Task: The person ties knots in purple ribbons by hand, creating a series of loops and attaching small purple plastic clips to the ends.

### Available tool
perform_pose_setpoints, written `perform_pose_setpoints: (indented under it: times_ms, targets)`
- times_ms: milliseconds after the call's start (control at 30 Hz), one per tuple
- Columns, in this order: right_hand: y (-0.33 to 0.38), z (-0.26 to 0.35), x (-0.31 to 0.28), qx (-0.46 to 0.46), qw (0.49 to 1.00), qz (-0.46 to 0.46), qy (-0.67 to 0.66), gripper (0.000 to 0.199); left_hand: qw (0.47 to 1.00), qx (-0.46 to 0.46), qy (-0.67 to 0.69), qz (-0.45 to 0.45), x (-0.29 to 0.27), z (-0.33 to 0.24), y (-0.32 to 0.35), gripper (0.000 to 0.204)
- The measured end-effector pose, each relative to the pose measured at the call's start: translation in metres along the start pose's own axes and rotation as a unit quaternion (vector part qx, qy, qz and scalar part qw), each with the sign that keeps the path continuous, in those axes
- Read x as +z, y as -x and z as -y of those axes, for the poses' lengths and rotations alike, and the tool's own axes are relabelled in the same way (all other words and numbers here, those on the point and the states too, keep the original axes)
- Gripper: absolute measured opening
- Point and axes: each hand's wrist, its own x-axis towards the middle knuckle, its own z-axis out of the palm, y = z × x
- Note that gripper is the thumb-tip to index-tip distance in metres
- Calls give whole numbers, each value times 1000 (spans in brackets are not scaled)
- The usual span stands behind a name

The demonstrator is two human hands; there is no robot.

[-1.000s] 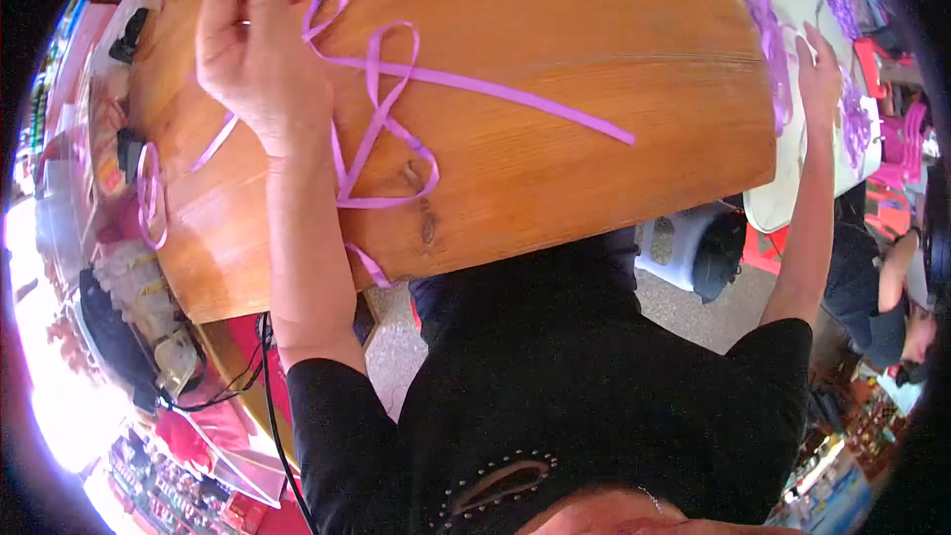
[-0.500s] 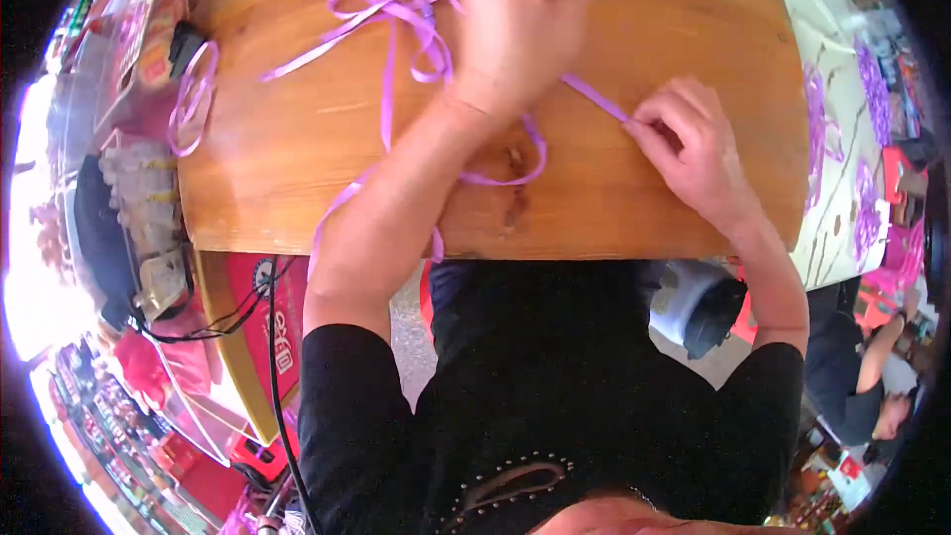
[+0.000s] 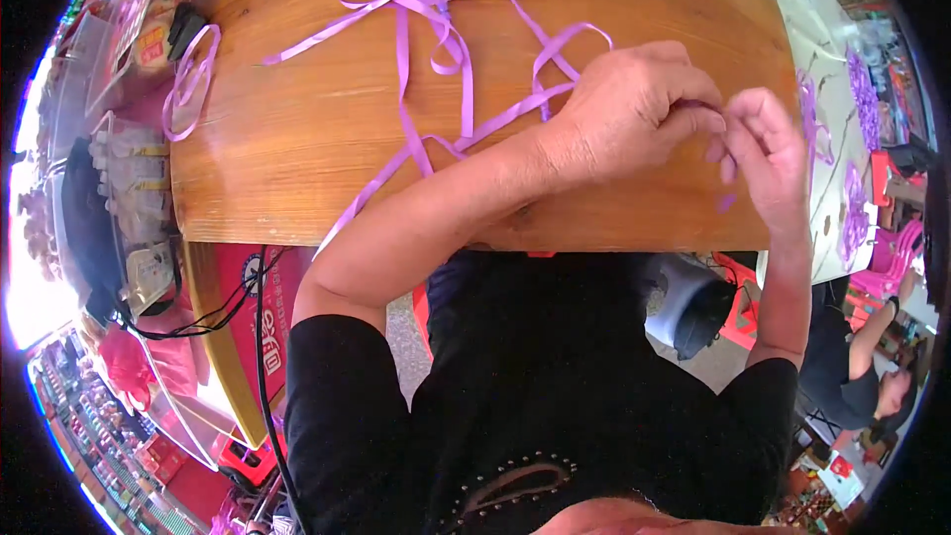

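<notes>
Long purple ribbon (image 3: 402, 59) lies in loose loops and crossing strands on the wooden table (image 3: 297, 159), with one strand hanging over the near edge on the left. My left hand (image 3: 644, 104) reaches across to the right, its thumb and fingers pinching ribbon, most of which its knuckles hide. Close against it, my right hand (image 3: 773, 163) has bent fingers drawn together at the same spot. A short ribbon end (image 3: 727, 202) shows just below the two hands. The exact grip between the fingertips is partly hidden.
A separate purple ribbon loop (image 3: 178, 97) lies at the table's left edge. Clear bottles (image 3: 139, 173) stand beyond that edge, above a red box (image 3: 238, 307). On the right are a white table (image 3: 837, 99) with purple ribbon bundles and another person (image 3: 842, 367).
My left hand has come down and right from the far middle of the table to meet my right hand. My right hand has shifted slightly right. Ribbon strands have been pulled along.
</notes>
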Motion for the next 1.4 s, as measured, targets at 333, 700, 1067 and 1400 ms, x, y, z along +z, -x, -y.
perform_pose_setpoints:
  times_ms: [333, 700, 1067, 1400]
  targets:
    - [-11, -9, 3, -191, 964, -66, 172, 14, 972, -19, -222, -77, -28, 8, -10, 9]
    - [-27, -10, 20, -304, 936, -108, 141, 19, 990, -92, 47, -98, -4, 6, -6, 13]
    - [-29, -17, 14, -285, 938, -139, 142, 20, 976, -195, 93, 9, -13, 8, -4, 11]
    - [-23, -20, 11, -283, 944, -46, 165, 9, 969, -231, 84, -19, -12, 16, -3, 7]
